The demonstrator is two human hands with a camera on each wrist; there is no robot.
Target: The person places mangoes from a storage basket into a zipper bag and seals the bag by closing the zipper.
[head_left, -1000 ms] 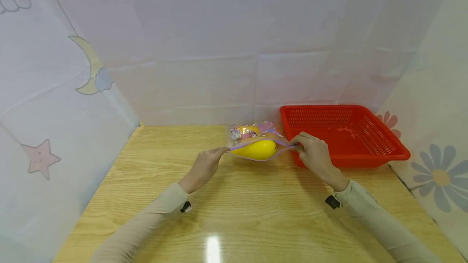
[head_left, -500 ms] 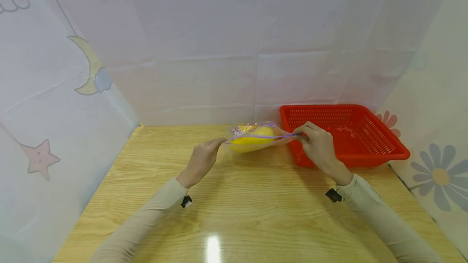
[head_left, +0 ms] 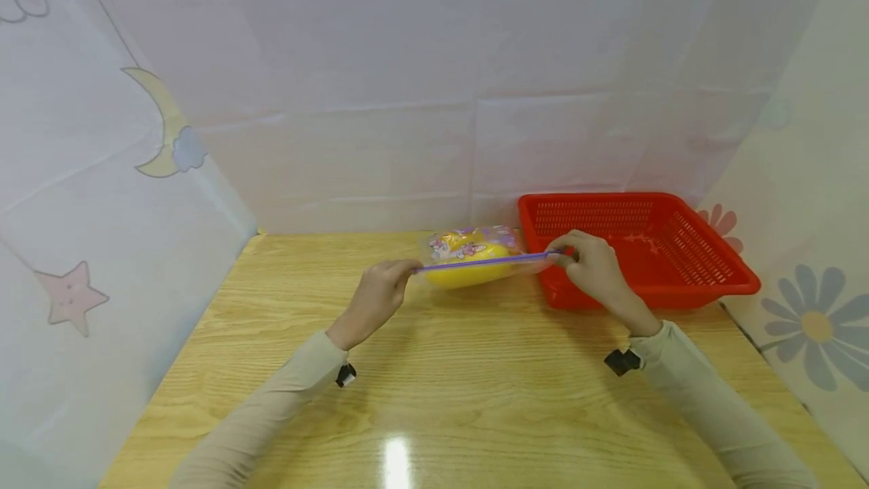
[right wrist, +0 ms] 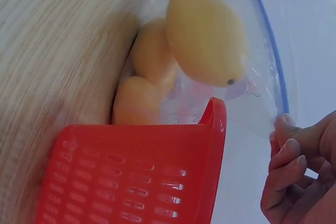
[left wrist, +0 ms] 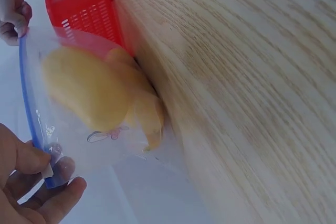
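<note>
A clear zip bag (head_left: 441,247) with a printed pattern stands near the table's back edge, its purple-blue zip strip (head_left: 483,260) stretched straight between both hands. Thumb and fingers of my left hand (head_left: 375,296) pinch the strip's left end; a pale slider tab shows there in the left wrist view. My right hand (head_left: 597,274) pinches the right end, close by the basket. Inside the bag lies a large yellow mango (right wrist: 207,35) with a dark spot at its tip. Behind it are smaller orange-yellow fruits (right wrist: 137,100), seen through the plastic.
A red plastic basket (head_left: 645,296) with slotted walls stands at the back right, its left rim right beside the bag. The wooden table (head_left: 434,391) reaches back to a cloth-covered wall (head_left: 360,157). Printed cloth hangs on both sides.
The bag's mouth, gaping around the mango a second ago, has come together into one straight line. My right hand has shifted slightly upward and right; both hands keep their pinch.
</note>
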